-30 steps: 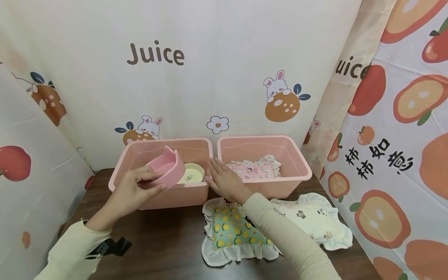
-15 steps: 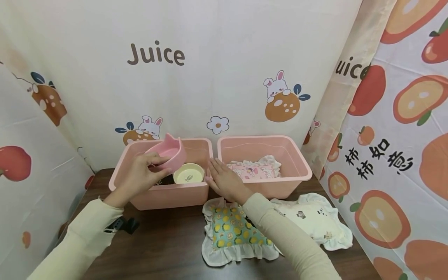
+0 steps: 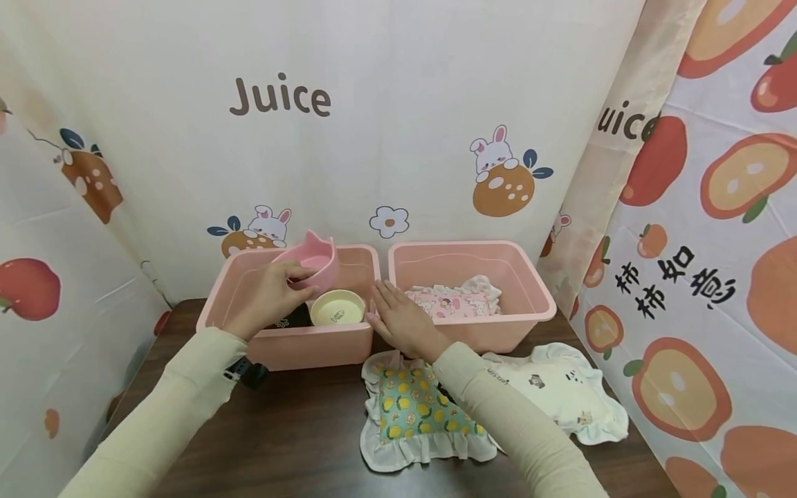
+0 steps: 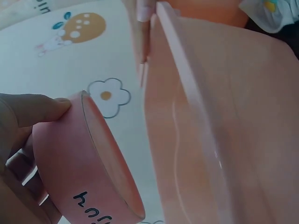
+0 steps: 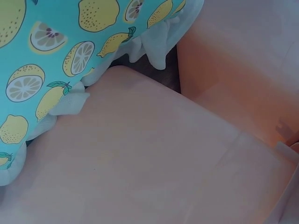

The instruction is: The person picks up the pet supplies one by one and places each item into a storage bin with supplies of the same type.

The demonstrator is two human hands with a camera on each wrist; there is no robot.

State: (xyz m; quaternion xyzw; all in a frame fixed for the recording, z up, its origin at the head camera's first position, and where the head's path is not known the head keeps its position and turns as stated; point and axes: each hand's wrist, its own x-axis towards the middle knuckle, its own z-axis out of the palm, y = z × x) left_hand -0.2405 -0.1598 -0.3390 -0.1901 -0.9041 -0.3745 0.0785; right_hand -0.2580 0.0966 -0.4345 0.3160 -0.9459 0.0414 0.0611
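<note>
The pink bowl is gripped in the left hand, over the left bin near the tabletop's far edge: likely light, stiff, best held by its side. The right hand, straight-fingered, nothing grasped, is laid alongside.

Pale curtain behind; fruit-print cloth on the right; dark brown table below.

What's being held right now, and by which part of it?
The left hand holds the pink bowl by its side wall. The right hand, its fingers straight, holds nothing.
</note>
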